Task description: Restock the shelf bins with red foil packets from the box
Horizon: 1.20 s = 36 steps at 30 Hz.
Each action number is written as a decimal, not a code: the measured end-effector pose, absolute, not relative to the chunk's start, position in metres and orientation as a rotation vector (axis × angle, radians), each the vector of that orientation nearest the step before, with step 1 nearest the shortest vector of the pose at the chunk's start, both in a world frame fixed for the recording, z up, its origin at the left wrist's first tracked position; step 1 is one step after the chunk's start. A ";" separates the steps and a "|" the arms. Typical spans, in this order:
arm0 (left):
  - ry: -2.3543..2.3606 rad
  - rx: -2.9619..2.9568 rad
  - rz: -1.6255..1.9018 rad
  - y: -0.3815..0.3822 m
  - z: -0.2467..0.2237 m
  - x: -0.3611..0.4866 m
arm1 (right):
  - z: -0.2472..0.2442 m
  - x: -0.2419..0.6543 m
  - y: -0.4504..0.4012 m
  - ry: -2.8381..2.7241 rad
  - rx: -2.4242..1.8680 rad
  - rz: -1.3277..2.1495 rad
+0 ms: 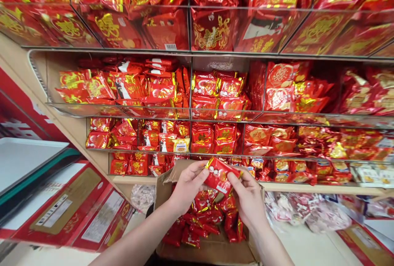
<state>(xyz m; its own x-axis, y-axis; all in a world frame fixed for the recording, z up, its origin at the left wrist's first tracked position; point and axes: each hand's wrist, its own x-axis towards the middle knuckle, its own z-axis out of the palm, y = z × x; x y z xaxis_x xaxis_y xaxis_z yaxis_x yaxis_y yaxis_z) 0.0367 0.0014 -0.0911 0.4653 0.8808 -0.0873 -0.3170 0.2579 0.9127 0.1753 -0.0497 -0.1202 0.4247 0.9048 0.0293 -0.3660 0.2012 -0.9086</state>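
A red packet with gold ends (pixel 219 176) is held up between both hands, tilted down to the right. My left hand (pixel 189 186) pinches its left end between thumb and fingers. Its right end is gripped by my right hand (pixel 248 194), the thumb lying on the front. Below the hands stands an open cardboard box (pixel 212 249), with many similar red packets (pixel 197 227) lying loose inside. My wrists pass over the box's sides.
Shelves with clear front panels (pixel 147 112) rise ahead, full of red and gold packets. Bagged goods (pixel 328 216) lie under them at the right, and another clear bag (pixel 143 197) at the left. Red printed cartons (pixel 89 212) and a pale tray (pixel 27 159) stand at the left.
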 end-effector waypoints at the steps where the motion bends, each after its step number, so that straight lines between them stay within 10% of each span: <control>1: 0.704 1.026 0.904 0.002 -0.092 0.036 | -0.121 0.176 -0.051 -0.711 -1.055 0.952; 16: 0.333 2.728 1.203 -0.006 -0.118 0.021 | -0.132 0.159 -0.052 -0.485 -0.912 1.039; 24: 0.297 2.976 1.393 0.069 0.010 0.044 | -0.060 0.222 -0.052 -0.810 -1.162 0.489; 36: 1.043 3.116 0.627 0.170 0.124 0.203 | 0.005 0.264 -0.024 -1.078 -1.240 0.169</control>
